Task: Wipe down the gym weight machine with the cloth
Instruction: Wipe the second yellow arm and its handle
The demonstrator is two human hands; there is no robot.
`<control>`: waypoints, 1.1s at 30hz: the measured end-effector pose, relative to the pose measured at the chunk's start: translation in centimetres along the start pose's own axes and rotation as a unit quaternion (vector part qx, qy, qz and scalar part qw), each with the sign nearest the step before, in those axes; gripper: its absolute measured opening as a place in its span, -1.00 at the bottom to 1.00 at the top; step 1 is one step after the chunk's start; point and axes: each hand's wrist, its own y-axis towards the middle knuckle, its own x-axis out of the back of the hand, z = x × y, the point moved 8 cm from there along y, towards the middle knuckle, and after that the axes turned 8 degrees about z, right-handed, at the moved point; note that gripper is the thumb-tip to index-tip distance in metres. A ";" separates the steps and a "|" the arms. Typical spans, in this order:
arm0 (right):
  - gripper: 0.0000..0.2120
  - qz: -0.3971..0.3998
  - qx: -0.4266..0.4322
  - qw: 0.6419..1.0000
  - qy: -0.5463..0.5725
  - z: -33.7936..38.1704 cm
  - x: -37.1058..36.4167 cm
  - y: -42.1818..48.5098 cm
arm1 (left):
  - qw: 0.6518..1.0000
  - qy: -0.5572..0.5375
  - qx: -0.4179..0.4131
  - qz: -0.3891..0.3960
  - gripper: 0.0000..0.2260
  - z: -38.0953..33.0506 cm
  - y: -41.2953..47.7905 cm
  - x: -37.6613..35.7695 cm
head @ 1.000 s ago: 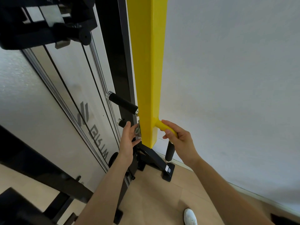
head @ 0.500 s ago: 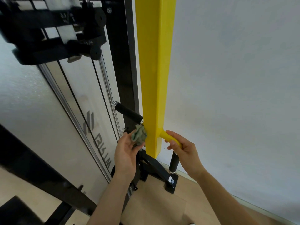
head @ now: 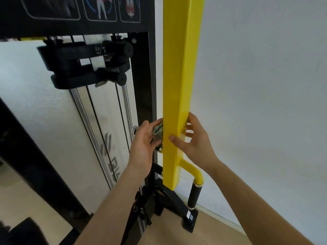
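- Tall glossy yellow square steel post (head: 178, 85) of the weight machine at centre frame, running off the top edge, lower end open above the black base foot (head: 178, 204).
- Left hand (head: 143, 144) at centre, just left of the post, fingers curled round a crumpled greenish-grey cloth (head: 158, 130); cloth pressed against the post's left face, mostly hidden between palm and post, only a small fold visible.
- Right hand (head: 194, 140) wrapped about the post from the right side: thumb across the near face, fingers reaching round the far side and partly hidden behind the post.
- Curved yellow handle tube (head: 192, 169) branching from the post's lower right, ending in a black foam grip (head: 194, 195) standing upright.
- Small chrome knob (head: 134, 129) peeking out left of the left hand, its shaft covered by the hand.
- Black weight carriage with round foam-ended pegs (head: 92, 66) at upper left; printed numbers on it too small to read.
- Chrome guide rods (head: 126, 110) descending from the carriage, lower ends cut off by the left forearm.
- Black exercise diagram panel (head: 79, 13) along the top left, figures cropped by the frame edge.
- Grey logo lettering on the white shroud (head: 108, 147), partly blocked by the arm, unreadable.
- Dark blurred shapes at lower left, impossible to identify.
- White wall (head: 265, 103) filling the right; wooden floor (head: 212, 232) at the bottom.
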 end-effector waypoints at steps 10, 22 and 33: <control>-0.35 0.014 0.015 0.999 0.049 0.4 -0.6 -0.2 | 0.997 0.064 0.031 0.029 -0.47 0.1 -0.4 0.5; -0.39 0.007 0.024 0.999 0.039 0.2 -0.6 0.1 | 0.998 0.050 0.024 0.017 -0.52 -2.2 0.3 0.5; -0.31 0.021 0.005 0.999 0.029 -0.5 -0.4 0.6 | 0.988 0.002 -0.127 0.085 -0.50 -12.0 2.0 -4.0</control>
